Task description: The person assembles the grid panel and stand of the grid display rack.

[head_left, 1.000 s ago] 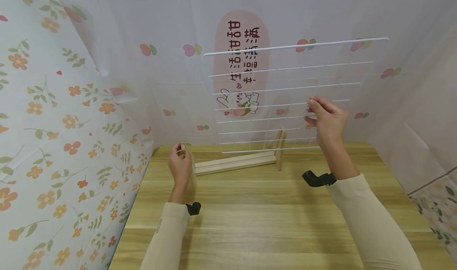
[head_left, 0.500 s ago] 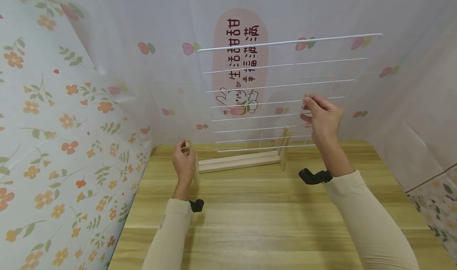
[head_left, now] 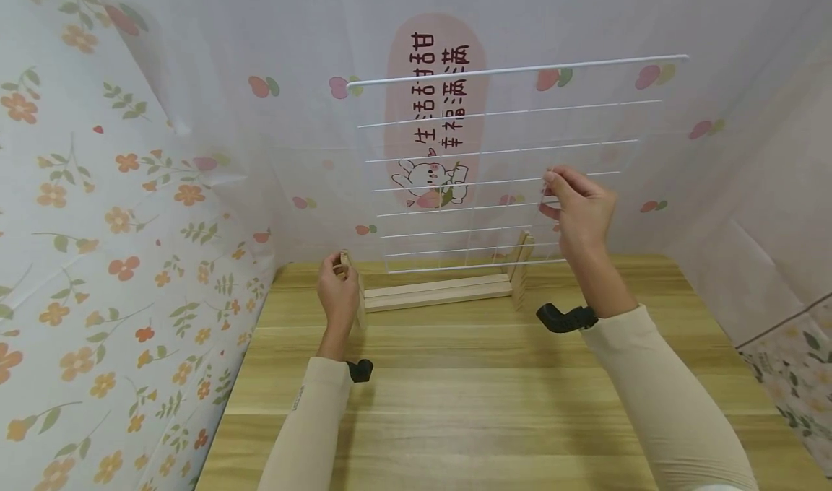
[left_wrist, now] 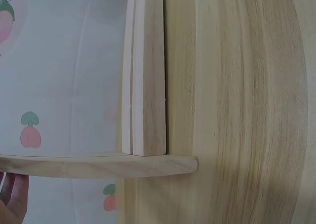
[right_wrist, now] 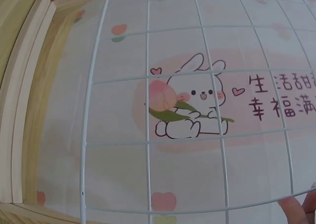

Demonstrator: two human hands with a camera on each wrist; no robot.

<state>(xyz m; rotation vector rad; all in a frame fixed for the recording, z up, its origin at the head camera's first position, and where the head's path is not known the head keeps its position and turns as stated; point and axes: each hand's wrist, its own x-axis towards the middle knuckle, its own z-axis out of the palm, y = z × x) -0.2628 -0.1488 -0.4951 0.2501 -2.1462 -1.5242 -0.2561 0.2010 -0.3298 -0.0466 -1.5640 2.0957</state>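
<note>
A white wire grid panel [head_left: 518, 71] hangs upright, slightly tilted, in front of the back wall in the head view. My right hand [head_left: 588, 213] pinches its right edge with thumb and fingers. Below and behind the grid stands a wooden frame with a long crossbar [head_left: 435, 294] between two short uprights. At the left upright [left_wrist: 98, 167], my left hand [head_left: 338, 296] grips the upper end. The right upright [head_left: 522, 271] is partly overlapped by the grid wires. In the right wrist view, fingertips [right_wrist: 295, 210] show at the grid's edge.
Wood-grain table [head_left: 442, 404] lies beneath the frame and both arms. Behind it rises a wall covering [head_left: 299, 151] printed with fruit, a rabbit and writing. A flowered sheet [head_left: 130, 224] borders the left side. Black camera mounts [head_left: 564, 319] jut from both wrists.
My right hand and the grid have shifted left and slightly up. My left hand has moved a little to the right, and the wooden frame has shifted right with it.
</note>
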